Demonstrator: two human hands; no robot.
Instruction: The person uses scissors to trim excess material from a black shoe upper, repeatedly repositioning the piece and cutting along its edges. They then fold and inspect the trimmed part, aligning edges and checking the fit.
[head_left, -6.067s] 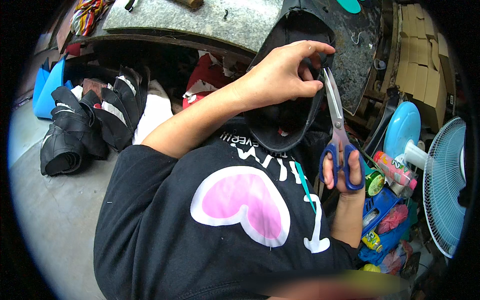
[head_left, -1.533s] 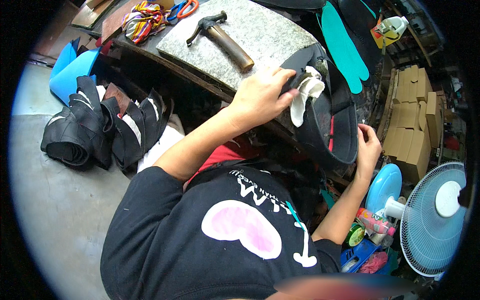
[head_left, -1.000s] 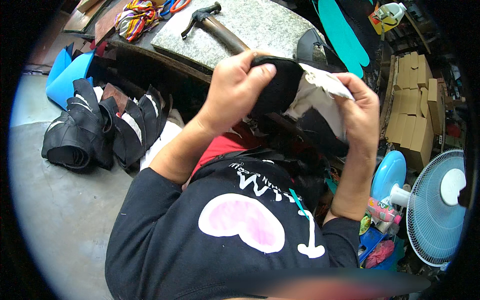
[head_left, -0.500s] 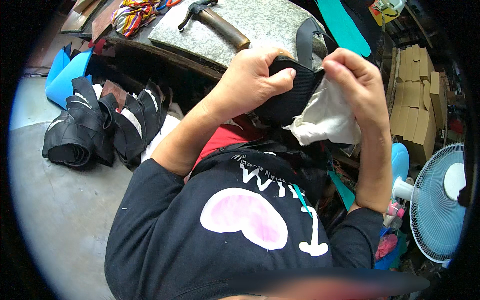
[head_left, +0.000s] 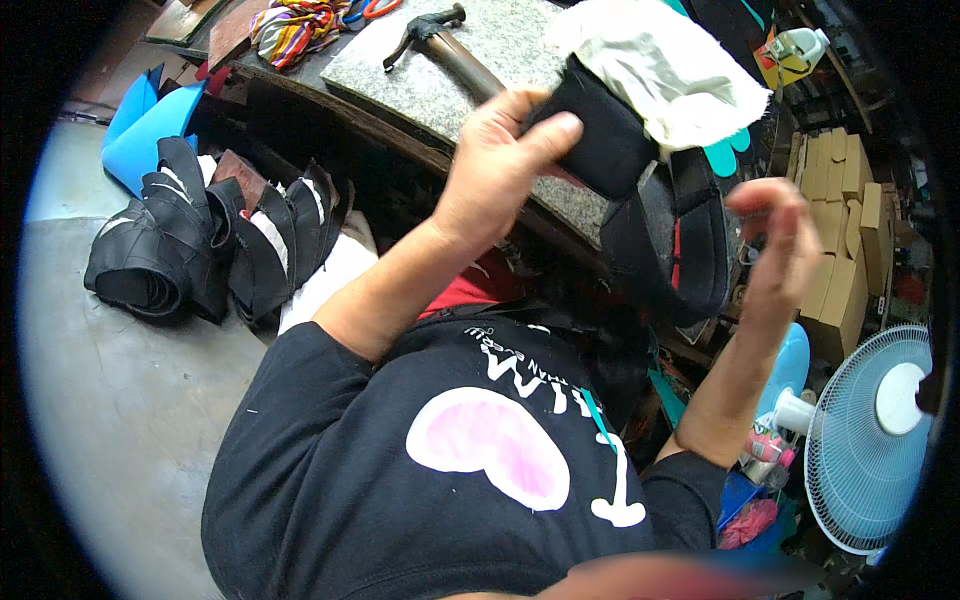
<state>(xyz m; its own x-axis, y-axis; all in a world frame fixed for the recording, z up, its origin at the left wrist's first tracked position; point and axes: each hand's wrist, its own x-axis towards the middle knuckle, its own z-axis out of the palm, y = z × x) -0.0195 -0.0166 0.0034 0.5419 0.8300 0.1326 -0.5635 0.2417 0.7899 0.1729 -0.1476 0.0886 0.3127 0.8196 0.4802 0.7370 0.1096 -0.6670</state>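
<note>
Two hands are raised over the edge of a cluttered tabletop. Left hand is closed on a black pad — thumb on its near face, fingers wrapped behind — holding it up just above the stone slab at the tabletop's edge. A white cloth lies draped over the top of the pad and spreads toward the right. Right hand hangs apart from the pad, empty, its fingers loosely curled and partly open, touching nothing.

Below the pad and between both hands sits a black shoe part with a thin red strip inside, tilted toward the person. A hammer lies on the slab behind the left hand, near a bundle of coloured cords. A teal insole pokes out under the cloth. A heap of black leather pieces lies on the floor at left, beside blue sheets. Cardboard boxes and a pale blue fan stand at right.
</note>
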